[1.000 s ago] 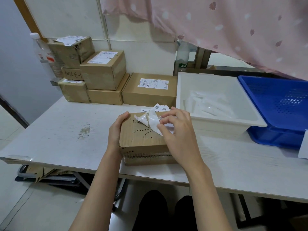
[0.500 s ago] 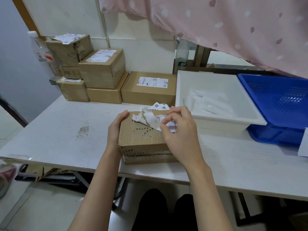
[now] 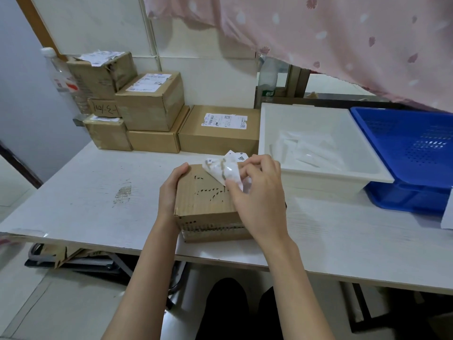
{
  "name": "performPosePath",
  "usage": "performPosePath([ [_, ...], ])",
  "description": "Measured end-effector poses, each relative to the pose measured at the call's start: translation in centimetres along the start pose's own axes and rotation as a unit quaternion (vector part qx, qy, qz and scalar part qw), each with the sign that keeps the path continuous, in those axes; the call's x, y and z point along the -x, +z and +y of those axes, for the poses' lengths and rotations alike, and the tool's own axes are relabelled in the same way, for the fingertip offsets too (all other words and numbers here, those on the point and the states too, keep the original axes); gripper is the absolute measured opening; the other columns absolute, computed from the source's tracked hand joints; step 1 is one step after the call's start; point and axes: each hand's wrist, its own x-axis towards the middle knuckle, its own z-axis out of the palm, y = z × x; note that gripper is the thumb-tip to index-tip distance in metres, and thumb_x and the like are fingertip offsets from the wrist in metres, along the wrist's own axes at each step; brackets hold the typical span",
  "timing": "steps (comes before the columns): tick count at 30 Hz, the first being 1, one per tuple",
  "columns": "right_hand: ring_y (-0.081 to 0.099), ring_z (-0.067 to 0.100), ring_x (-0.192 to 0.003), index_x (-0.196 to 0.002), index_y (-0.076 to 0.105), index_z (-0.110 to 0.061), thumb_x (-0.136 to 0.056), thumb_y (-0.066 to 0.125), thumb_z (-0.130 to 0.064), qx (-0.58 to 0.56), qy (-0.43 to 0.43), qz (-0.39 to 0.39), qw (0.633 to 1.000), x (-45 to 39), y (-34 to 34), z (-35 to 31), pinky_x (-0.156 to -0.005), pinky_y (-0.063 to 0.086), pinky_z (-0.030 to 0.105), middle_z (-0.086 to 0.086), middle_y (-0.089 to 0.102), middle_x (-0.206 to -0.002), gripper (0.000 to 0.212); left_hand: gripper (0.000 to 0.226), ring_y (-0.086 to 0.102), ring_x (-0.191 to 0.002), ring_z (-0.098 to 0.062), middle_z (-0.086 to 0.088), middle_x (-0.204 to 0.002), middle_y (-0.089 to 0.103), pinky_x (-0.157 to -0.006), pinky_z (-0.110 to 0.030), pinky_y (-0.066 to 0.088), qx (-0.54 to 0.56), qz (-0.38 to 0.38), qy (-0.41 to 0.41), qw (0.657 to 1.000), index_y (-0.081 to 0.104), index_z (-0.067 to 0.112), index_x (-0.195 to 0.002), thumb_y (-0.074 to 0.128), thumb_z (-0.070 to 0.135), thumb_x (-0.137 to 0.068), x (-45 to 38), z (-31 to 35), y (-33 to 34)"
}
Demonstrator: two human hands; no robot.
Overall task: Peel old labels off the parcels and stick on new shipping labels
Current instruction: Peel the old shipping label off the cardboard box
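A brown cardboard parcel (image 3: 204, 200) sits near the front edge of the white table (image 3: 93, 192). Its top is scuffed where the label has come away. My left hand (image 3: 170, 190) grips the parcel's left side. My right hand (image 3: 257, 192) pinches the old white label (image 3: 224, 169), which is curled up and folded back over the parcel's far right corner, its sticky side up. The part of the label under my fingers is hidden.
Several labelled cardboard boxes (image 3: 218, 130) are stacked at the back left against the wall. A white tray (image 3: 269, 133) with white strips stands right of the parcel, partly on a blue perforated basket (image 3: 404, 148). A pink curtain (image 3: 318, 33) hangs above.
The right hand has drawn the label further off toward the parcel's far right corner, baring more cardboard. The left hand has kept its hold.
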Motion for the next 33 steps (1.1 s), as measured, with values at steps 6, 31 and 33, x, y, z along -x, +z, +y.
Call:
performPosePath([
  [6,0.042,0.006,-0.098,-0.07,0.046,-0.022,-0.085,0.067,-0.023,-0.019,0.049,-0.009,0.999,-0.4,-0.4,-0.3,-0.065,0.035,0.008,-0.011,0.047,-0.095,0.026,0.029,0.066,-0.078,-0.024,-0.009,-0.09,0.069,-0.068,-0.035,0.051,-0.007,0.001,0.001,1.0,0.068,0.012,-0.094,0.061,0.04,-0.089,0.1,0.1,0.0],
  [31,0.035,0.008,-0.105,-0.082,0.058,-0.018,-0.093,0.054,-0.033,0.001,0.088,-0.037,0.995,-0.9,-0.1,-0.4,-0.08,0.034,0.02,-0.01,0.043,-0.105,0.019,0.036,0.064,-0.084,-0.027,-0.012,-0.098,0.066,-0.071,-0.037,0.051,0.007,-0.003,-0.015,1.0,0.065,0.01,-0.104,0.062,0.041,-0.088,0.0,0.1,0.0],
  [33,0.034,0.007,-0.104,-0.073,0.052,-0.023,-0.089,0.052,-0.04,0.019,0.074,-0.048,0.996,-0.7,-0.2,-0.7,-0.086,0.037,0.024,-0.011,0.044,-0.103,0.023,0.032,0.065,-0.079,-0.025,-0.01,-0.093,0.067,-0.069,-0.035,0.052,0.006,-0.003,-0.014,1.0,0.066,0.011,-0.098,0.061,0.041,-0.089,-0.1,0.1,0.0],
])
